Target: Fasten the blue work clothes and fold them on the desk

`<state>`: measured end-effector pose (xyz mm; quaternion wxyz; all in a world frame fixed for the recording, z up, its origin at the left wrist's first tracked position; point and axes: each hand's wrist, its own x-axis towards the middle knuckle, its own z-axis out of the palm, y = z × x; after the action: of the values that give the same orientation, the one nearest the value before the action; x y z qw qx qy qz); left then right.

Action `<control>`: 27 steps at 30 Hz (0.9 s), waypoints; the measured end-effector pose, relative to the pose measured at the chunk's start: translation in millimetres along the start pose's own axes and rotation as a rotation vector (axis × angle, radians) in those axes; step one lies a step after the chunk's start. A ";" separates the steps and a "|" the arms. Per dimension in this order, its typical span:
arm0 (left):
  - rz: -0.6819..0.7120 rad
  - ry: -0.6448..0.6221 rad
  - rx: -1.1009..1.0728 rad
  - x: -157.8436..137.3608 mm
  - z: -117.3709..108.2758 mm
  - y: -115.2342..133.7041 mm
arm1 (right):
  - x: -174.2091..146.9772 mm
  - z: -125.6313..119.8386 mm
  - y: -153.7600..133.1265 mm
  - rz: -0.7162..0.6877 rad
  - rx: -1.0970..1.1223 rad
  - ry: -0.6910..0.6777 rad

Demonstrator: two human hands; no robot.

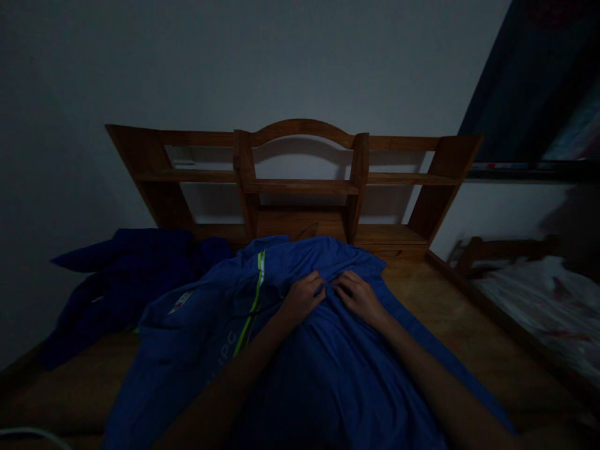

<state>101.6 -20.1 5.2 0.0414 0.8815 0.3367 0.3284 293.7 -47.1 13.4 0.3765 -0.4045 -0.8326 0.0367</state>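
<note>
A blue work jacket [300, 362] with a yellow-green and silver reflective strip and a small badge lies spread over the wooden surface. Near its upper middle, my left hand [304, 297] pinches the cloth with bent fingers. Just to the right, my right hand [360, 299] grips the same garment, fingers curled into the fabric. Only a small gap separates the two hands, and folds run down from between them. Dim light hides whether a button or zip lies under the fingertips.
A darker blue garment [140, 275] lies crumpled at the left. Behind the jacket stands a wooden shelf unit [300, 186] against the wall. The wooden tabletop [422, 290] shows at the right, beyond it pale crumpled plastic or cloth [548, 306]. A pale cable [35, 431] sits lower left.
</note>
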 end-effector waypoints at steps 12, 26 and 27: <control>-0.027 0.030 -0.035 0.8 -0.6 0.2 | -2.3 1.8 3.2 0.080 -0.083 0.032; 0.049 0.009 -0.099 -2.1 1.3 1.4 | -2.4 1.1 5.4 0.104 -0.064 -0.001; 0.044 0.010 -0.098 -2.4 1.8 1.5 | -2.5 1.4 5.2 0.102 -0.062 -0.003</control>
<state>102.2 -22.5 3.0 0.0753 0.8840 0.3008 0.3498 297.1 -45.0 9.0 0.3603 -0.4578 -0.8122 0.0306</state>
